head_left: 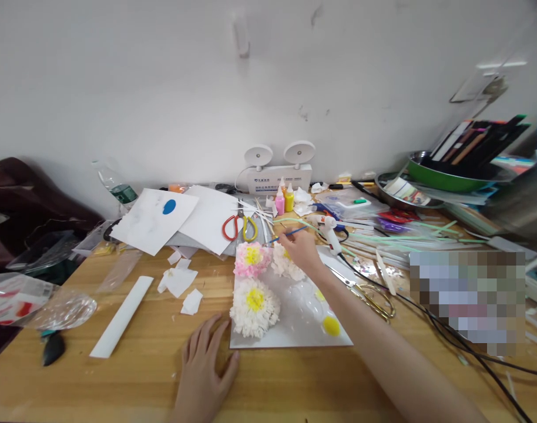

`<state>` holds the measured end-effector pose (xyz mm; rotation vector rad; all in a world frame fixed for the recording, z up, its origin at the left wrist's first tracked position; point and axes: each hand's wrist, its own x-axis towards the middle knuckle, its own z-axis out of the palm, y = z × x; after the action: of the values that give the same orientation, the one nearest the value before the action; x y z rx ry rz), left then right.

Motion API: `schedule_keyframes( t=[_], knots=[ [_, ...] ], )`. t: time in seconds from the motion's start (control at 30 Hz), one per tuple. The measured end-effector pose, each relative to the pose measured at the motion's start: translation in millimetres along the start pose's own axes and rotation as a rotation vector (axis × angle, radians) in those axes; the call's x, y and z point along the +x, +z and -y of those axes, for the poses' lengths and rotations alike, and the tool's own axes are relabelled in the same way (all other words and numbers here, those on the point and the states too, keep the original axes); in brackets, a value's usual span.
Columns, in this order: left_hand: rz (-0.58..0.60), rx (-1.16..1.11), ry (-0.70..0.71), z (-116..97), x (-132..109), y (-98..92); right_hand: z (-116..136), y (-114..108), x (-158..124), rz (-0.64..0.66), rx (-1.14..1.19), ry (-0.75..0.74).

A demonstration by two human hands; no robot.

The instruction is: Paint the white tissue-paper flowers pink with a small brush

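My right hand point(300, 249) pinches a thin blue paintbrush point(275, 239) above a white paper flower point(286, 264) with a little yellow at its centre. The hand partly covers that flower. Beside it on a grey board point(290, 338) are a pink flower point(252, 259) and a larger white flower point(255, 308), both with yellow middles. Yellow paint point(331, 326) lies on a clear plastic piece point(301, 299) on the board, partly behind my right forearm. On the wooden table, my left hand point(207, 364) rests with fingers spread by the board's lower left corner, holding nothing.
Red-and-yellow-handled scissors point(240, 226), paint bottles point(288, 200) and a glue gun point(330, 232) lie beyond the board. Gold-handled scissors point(374, 299) and a black cable point(409, 299) are to the right. Paper scraps point(177, 281) and a white strip point(122, 317) lie left.
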<state>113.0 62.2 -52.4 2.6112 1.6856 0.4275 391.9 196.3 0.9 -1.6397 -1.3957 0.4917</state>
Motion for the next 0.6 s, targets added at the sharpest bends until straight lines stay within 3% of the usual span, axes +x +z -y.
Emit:
schedule_keyframes(
  t=[0.3, 0.5, 0.6],
  knots=[
    [0.014, -0.005, -0.017, 0, 0, 0.2, 1, -2, 0, -0.031, 0.082, -0.026],
    [0.004, -0.009, -0.010, -1, -1, -1.0, 16, 7, 2, 0.135, 0.185, -0.092],
    [0.015, -0.019, -0.013, -2, -2, -1.9, 22, 9, 5, 0.148, 0.159, -0.114]
  ],
)
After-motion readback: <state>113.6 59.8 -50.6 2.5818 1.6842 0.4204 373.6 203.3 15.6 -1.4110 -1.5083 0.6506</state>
